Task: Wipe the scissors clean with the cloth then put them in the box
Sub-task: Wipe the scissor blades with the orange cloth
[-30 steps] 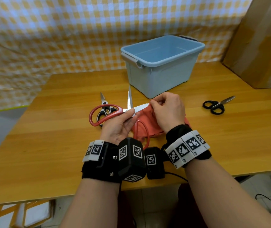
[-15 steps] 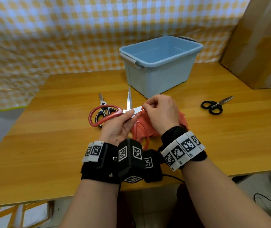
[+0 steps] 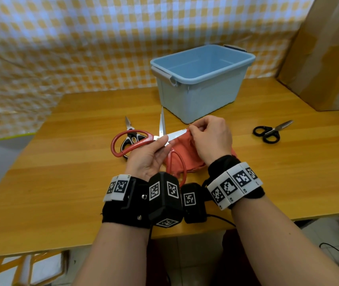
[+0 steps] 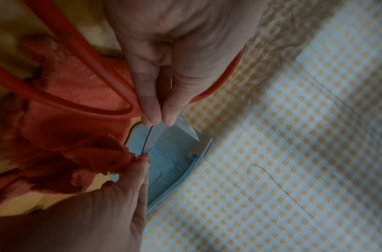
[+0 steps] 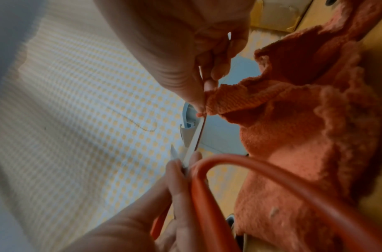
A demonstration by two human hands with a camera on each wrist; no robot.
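The red scissors (image 3: 135, 139) were open above the table (image 3: 65, 166), in front of the box (image 3: 201, 83). My left hand (image 3: 150, 155) pinched them at the pivot; my right hand (image 3: 211, 139) pinched the cloth (image 3: 183, 149) round one blade. Step in hand: wiping. Next, I judged: wipe the second blade, close the scissors, then box them. Count: three scissors, one cloth, one box

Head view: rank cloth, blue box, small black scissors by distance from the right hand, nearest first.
From the right hand:
1. cloth, pinched in its fingers, just beneath.
2. blue box, directly behind on the table.
3. small black scissors, far right on the table.
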